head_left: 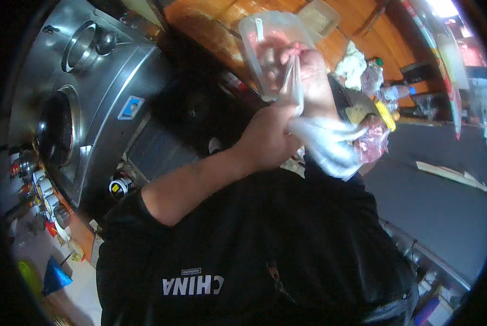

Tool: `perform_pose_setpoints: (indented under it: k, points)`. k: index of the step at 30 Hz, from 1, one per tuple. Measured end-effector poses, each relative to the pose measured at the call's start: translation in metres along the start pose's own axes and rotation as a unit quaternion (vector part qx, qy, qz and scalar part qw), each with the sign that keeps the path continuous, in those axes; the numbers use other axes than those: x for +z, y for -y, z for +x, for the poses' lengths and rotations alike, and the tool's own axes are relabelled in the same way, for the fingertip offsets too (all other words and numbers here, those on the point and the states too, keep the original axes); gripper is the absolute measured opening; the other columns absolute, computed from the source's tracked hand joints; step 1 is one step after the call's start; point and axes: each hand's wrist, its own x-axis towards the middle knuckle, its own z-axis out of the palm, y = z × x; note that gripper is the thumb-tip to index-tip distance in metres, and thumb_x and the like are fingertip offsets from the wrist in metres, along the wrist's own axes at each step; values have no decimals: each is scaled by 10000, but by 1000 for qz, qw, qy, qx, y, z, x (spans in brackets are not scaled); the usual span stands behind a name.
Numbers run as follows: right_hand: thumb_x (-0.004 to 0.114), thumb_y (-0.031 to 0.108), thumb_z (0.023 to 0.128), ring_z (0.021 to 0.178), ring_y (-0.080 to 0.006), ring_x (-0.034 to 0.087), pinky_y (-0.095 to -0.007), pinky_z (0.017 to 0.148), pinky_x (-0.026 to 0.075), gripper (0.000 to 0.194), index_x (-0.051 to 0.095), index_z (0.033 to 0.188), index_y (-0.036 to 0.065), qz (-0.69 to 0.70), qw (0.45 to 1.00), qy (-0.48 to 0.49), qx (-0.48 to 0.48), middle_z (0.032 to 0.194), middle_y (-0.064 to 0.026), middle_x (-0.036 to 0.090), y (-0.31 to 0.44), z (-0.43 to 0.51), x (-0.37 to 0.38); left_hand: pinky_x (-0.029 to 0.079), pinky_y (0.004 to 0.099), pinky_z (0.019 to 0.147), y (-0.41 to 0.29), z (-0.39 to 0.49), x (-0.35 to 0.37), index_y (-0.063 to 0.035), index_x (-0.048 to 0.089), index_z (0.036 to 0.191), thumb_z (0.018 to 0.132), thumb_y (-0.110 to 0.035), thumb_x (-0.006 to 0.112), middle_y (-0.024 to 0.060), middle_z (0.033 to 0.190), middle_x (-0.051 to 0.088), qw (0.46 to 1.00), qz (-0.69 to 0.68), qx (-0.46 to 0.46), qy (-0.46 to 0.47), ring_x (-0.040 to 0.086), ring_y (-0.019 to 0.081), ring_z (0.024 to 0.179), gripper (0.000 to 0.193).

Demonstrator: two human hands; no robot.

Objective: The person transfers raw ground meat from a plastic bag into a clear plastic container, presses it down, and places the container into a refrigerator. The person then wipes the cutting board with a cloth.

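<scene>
My left hand [274, 132] is closed around the middle of a thin whitish plastic bag [329, 144]. The bag's wider part spreads to the right of that hand. Its narrow, stretched part runs up to my right hand [304, 61], whose fingers pinch it. Behind and below the right hand stands a translucent plastic tub [249, 34] with pinkish contents, partly hidden by the fingers. A white utensil handle [259, 29] shows inside the tub. The bag passes in front of my right forearm.
A smaller plastic container [319, 18] stands on the wooden surface [205, 24]. To its right lie a white cloth [351, 65], a clear bottle [398, 92] and a pinkish bagged item [374, 140]. Metal bowls [80, 47] rest on the steel counter [109, 77] at left.
</scene>
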Motion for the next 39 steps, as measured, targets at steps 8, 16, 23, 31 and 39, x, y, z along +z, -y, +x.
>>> perform_pose_setpoints:
  k: [8, 16, 23, 31, 39]
  points:
    - [350, 247, 977, 592, -240, 467, -395, 579, 489, 265, 438, 770, 107, -20, 976, -217, -15, 687, -86, 417, 25, 71, -61, 548, 496, 821, -15, -35, -8, 30, 604, 880, 762, -66, 685, 277, 898, 660, 995, 101, 20, 15, 658, 457, 875, 172]
    - [338, 337, 1004, 831, -274, 512, -443, 714, 508, 247, 432, 1026, 110, -76, 990, -122, -6, 960, -145, 450, 18, 30, -52, 554, 482, 861, -29, -53, -6, 40, 615, 899, 782, -66, 671, 264, 945, 675, 990, 135, 47, 2, 678, 427, 875, 168]
    - [327, 415, 1027, 1040, -304, 551, -485, 832, 523, 388, 426, 1249, 112, -58, 989, -137, -18, 1199, -197, 480, 24, 48, -68, 545, 478, 778, -32, -52, -10, 9, 652, 972, 805, -80, 660, 209, 876, 672, 994, 100, 39, -34, 670, 390, 812, 190]
    - [480, 329, 994, 1161, -330, 584, -487, 992, 479, 404, 491, 1283, 48, 159, 979, 6, -129, 1267, -213, 563, -28, 42, -89, 271, 201, 428, 2, -18, -56, -52, 570, 1023, 899, -121, 616, -31, 674, 428, 785, -592, -149, -108, 345, 57, 492, 149]
    - [469, 114, 891, 979, -312, 598, -493, 934, 507, 375, 492, 1253, 19, 2, 970, -186, -155, 1148, -167, 580, -14, 84, -105, 303, 158, 433, -6, -65, -21, -69, 518, 1072, 900, -139, 616, -33, 671, 418, 804, -509, -284, -118, 385, 49, 526, 210]
